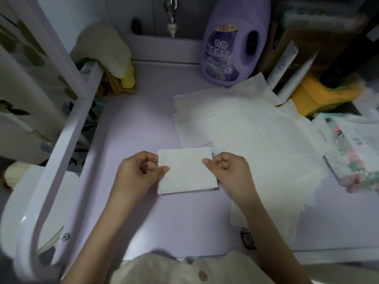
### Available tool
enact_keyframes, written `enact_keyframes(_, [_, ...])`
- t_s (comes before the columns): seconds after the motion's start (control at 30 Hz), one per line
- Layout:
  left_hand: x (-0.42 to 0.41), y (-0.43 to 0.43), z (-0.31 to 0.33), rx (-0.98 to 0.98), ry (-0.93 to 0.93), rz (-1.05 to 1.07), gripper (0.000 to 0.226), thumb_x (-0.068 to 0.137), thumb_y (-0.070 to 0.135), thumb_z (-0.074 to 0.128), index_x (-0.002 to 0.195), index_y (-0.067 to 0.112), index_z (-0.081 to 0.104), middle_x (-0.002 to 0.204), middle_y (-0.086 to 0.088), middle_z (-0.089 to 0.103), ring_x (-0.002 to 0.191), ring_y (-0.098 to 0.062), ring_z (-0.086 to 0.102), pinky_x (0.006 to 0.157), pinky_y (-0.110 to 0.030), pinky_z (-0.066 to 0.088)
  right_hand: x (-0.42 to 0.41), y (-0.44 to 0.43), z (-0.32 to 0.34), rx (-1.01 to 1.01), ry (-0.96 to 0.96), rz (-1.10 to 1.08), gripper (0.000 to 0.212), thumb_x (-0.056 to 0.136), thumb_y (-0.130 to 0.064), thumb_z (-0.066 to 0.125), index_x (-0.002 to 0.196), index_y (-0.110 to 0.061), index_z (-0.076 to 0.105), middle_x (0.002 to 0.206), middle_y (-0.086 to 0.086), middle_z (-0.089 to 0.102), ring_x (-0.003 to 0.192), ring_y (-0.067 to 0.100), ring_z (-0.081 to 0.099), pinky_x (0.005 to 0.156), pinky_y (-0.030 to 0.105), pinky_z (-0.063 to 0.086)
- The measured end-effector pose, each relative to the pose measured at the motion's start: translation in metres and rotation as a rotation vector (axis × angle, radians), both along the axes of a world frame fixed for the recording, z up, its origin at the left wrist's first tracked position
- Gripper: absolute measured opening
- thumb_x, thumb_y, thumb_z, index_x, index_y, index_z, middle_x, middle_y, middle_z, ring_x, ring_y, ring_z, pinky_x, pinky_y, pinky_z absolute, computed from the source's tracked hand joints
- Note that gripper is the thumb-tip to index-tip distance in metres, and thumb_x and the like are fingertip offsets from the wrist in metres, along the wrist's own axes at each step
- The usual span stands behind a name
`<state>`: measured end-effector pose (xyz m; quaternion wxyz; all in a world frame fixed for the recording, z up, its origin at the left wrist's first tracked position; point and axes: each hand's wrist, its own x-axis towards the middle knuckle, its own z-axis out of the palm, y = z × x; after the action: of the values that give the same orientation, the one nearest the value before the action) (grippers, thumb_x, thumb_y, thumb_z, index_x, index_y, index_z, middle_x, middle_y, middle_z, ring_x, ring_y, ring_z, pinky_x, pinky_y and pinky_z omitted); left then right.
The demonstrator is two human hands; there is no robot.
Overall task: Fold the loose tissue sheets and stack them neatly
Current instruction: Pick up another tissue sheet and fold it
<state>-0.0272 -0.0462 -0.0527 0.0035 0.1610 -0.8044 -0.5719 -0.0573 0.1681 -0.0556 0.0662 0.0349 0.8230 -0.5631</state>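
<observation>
Tissue [187,171], folded square, lies on the lilac table [133,130] just beside the loose sheets [246,128]; left hand [139,173] and right hand [227,171], fingers curled, pinch its side edges.

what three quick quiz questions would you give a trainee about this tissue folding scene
1. True or false: the left hand and the right hand each pinch an edge of the folded tissue.
2. Where do the loose tissue sheets lie relative to the folded tissue? A) to the person's left B) to the person's right and beyond C) underneath the left hand
3. Fill in: the fabric softener bottle behind the loose sheets is coloured ____.

Key: 1 true; 2 B; 3 purple.
</observation>
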Motion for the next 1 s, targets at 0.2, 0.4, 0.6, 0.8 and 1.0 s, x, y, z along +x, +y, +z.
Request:
enact_keyframes(0.2, [0.005, 0.004, -0.002, -0.106, 0.009, 0.019, 0.017, 0.076, 0.013, 0.078, 0.080, 0.023, 0.064, 0.061, 0.019, 0.059, 0.052, -0.004, 0.048, 0.060, -0.026, 0.043, -0.002, -0.003, -0.004, 0.086, 0.000, -0.007, 0.034, 0.083, -0.032, 0.074, 0.060, -0.019, 0.053, 0.042, -0.014, 0.041, 0.045, 0.005, 0.036, 0.057, 0.026, 0.034])
enact_keyframes(0.4, [0.005, 0.004, 0.001, -0.147, 0.002, 0.017, 0.020, 0.075, 0.011, 0.079, 0.079, 0.024, 0.064, 0.064, 0.012, 0.060, 0.051, -0.004, 0.049, 0.059, -0.026, 0.044, -0.002, -0.003, -0.006, 0.109, -0.001, -0.009, 0.031, 0.081, -0.032, 0.076, 0.063, -0.020, 0.054, 0.044, -0.015, 0.045, 0.046, 0.004, 0.039, 0.055, 0.021, 0.033])
enact_keyframes(0.6, [0.005, 0.004, 0.003, -0.165, -0.011, 0.021, 0.025, 0.074, 0.011, 0.079, 0.081, 0.027, 0.061, 0.065, 0.015, 0.061, 0.053, -0.003, 0.050, 0.060, -0.024, 0.044, -0.002, -0.003, -0.008, 0.137, 0.000, 0.001, 0.030, 0.080, -0.034, 0.077, 0.064, -0.020, 0.055, 0.047, -0.013, 0.046, 0.048, 0.004, 0.040, 0.054, 0.024, 0.035])
enact_keyframes(0.8, [0.010, 0.009, 0.002, -0.117, -0.016, 0.066, 0.051, 0.087, 0.015, 0.067, 0.132, 0.017, 0.044, 0.120, 0.001, 0.056, 0.098, -0.011, 0.057, 0.078, -0.016, 0.044, -0.002, -0.002, -0.001, 0.056, 0.030, -0.090, 0.015, 0.087, -0.030, 0.070, 0.090, -0.023, 0.057, 0.073, -0.010, 0.055, 0.063, 0.000, 0.051, 0.070, 0.024, 0.047])
enact_keyframes(1.0, [0.019, 0.037, 0.017, 0.262, -0.119, 0.057, 0.057, 0.101, 0.028, 0.037, 0.153, 0.021, 0.014, 0.157, 0.012, 0.019, 0.141, -0.001, 0.020, 0.096, -0.003, 0.016, 0.008, -0.008, 0.015, -0.332, -0.287, -0.017, 0.047, 0.101, -0.025, 0.046, 0.147, -0.027, 0.035, 0.141, -0.020, 0.043, 0.130, -0.002, 0.041, 0.115, 0.022, 0.027])
